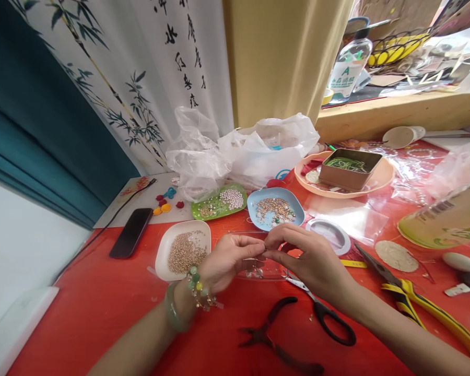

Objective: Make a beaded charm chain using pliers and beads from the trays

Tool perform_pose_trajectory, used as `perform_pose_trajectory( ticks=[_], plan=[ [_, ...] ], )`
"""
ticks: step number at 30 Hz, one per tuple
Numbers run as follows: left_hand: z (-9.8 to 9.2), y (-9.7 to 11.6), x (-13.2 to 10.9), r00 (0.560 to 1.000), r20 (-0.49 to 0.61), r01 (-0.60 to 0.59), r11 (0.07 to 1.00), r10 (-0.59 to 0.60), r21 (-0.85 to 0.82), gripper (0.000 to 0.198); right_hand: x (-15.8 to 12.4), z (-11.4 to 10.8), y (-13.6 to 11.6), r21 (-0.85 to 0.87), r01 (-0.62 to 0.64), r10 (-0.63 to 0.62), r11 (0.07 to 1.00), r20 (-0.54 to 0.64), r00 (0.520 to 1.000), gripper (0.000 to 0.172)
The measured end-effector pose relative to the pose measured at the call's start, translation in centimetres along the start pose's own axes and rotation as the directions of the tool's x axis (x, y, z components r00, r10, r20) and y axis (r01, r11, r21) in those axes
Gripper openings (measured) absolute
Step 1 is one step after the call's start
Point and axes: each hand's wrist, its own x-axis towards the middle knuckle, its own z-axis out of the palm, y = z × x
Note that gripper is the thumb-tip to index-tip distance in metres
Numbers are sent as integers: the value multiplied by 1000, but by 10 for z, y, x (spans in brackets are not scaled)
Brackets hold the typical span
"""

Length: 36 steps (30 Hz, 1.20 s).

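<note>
My left hand [231,260], with a beaded bracelet [198,287] and a pale green bangle [174,308] on its wrist, is closed in a pinch. Its fingertips meet those of my right hand [305,256], which pinches too. Whatever lies between the fingers is too small to make out. Beneath both hands is a clear plastic tray [272,270] with small pieces in it, partly hidden. A white dish of gold beads [186,253] stands left of my left hand. Beyond the hands are a blue dish [254,201] of mixed beads and a green dish [198,211] with pearly beads.
Scissors [332,321], black-handled pliers [264,334] and yellow-handled pliers [405,297] lie near my right forearm. A phone [131,233] rests at left. Plastic bags [266,146] stand at the back. A peach tray [384,183] holds a tin [348,180]. A large container [446,219] is at right.
</note>
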Motion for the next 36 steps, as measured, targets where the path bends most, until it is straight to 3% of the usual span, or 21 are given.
perform_pose_trajectory(
  ticks=[8,13,16,21,26,30,36],
  plan=[
    [-1,5,-3,998,54,-47,999,46,20,14,-2,-4,4,-122,122,-122,985,5,992,9],
    [-2,3,0,999,-35,-15,997,17,74,17,0,-6,4,-159,31,-27,987,28,999,9],
    [-2,1,1,999,-20,-45,993,47,112,18,1,-8,4,-148,-86,90,985,22,996,8],
    [0,5,-1,996,39,-84,989,80,122,25,5,-16,8,138,-345,345,928,29,938,12],
    [-4,9,-2,989,44,-137,990,138,-37,19,11,-20,10,446,-500,492,743,144,859,15],
    [-5,10,-2,990,61,-110,967,127,-230,14,8,-11,3,573,-573,522,586,274,808,13],
    [2,10,-6,986,95,-97,940,135,-327,15,1,2,-7,611,-568,497,552,306,812,13]
  ],
)
